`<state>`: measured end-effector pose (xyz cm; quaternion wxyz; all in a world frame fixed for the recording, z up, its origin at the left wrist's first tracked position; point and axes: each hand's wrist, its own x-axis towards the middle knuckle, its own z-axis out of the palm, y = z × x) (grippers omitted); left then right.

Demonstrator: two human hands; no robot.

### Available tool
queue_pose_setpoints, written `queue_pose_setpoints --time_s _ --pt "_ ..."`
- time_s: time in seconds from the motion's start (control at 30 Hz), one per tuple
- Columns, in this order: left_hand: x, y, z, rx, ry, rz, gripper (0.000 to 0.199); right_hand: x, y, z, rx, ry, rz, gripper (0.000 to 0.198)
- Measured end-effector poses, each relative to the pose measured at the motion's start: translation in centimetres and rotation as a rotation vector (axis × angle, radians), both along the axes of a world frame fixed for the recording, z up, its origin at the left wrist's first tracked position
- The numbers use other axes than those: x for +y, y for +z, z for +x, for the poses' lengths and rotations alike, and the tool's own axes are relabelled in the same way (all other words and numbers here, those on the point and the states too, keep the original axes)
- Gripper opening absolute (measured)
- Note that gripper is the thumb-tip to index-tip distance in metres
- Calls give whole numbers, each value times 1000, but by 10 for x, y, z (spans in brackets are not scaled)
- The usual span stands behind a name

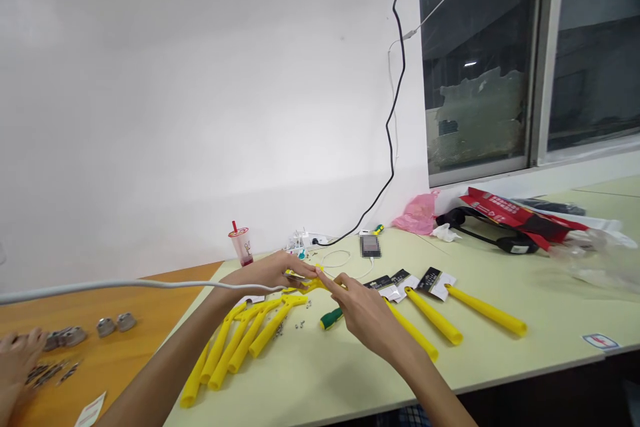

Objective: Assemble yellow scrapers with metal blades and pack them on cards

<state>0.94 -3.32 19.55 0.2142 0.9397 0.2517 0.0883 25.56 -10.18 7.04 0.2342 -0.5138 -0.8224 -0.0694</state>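
My left hand is closed around a yellow forked plastic handle, much of it hidden by the fingers. My right hand meets it from the other side, fingertips pressed on the same piece. Below the left hand, several yellow forked handles lie side by side on the pale table. Small metal screws are scattered beside them. A green-handled screwdriver lies left of my right hand, partly hidden by it. To the right, yellow handles with black-and-white cards lie in a row.
A cup with a red straw, a power strip and a phone stand along the wall. Red packaging lies at right. A white cable crosses in front. Another person's hand is near metal parts at left.
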Motion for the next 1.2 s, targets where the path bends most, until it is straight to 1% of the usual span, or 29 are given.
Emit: queue_pose_setpoints --time_s 0.13,0.27,0.33,0.4,0.47,0.5,0.6,0.7,0.83,0.97,1.07,1.2 --pt "0 3 -3 14 3 -148 42 6 -6 3 2 15 9 89" --pt "2 2 -4 2 -7 -268 42 7 -10 7 -28 1 -12 92" --pt "5 0 -4 -63 77 -284 47 8 -11 10 -34 -21 -13 94" --pt "11 -5 -2 -160 212 -307 56 8 -11 14 -22 -30 -3 94" --pt "19 -10 0 -259 322 -375 63 8 -12 18 -9 -29 4 91" --pt "23 -13 2 -298 356 -423 63 8 -12 19 -4 -29 7 89" --pt "34 -23 7 -377 413 -554 61 8 -13 22 12 -24 21 87" --pt "40 -33 14 -445 425 -634 56 8 -13 22 26 -24 43 85" --pt "39 -40 24 -591 427 -637 51 9 -14 21 32 -42 106 84" --pt "28 -37 37 -683 464 -629 54 13 -18 22 40 -50 244 86" --pt "14 -30 47 -698 497 -549 57 15 -21 24 60 -46 343 86" --pt "-1 -22 58 -636 514 -425 61 13 -21 24 81 -57 391 86"
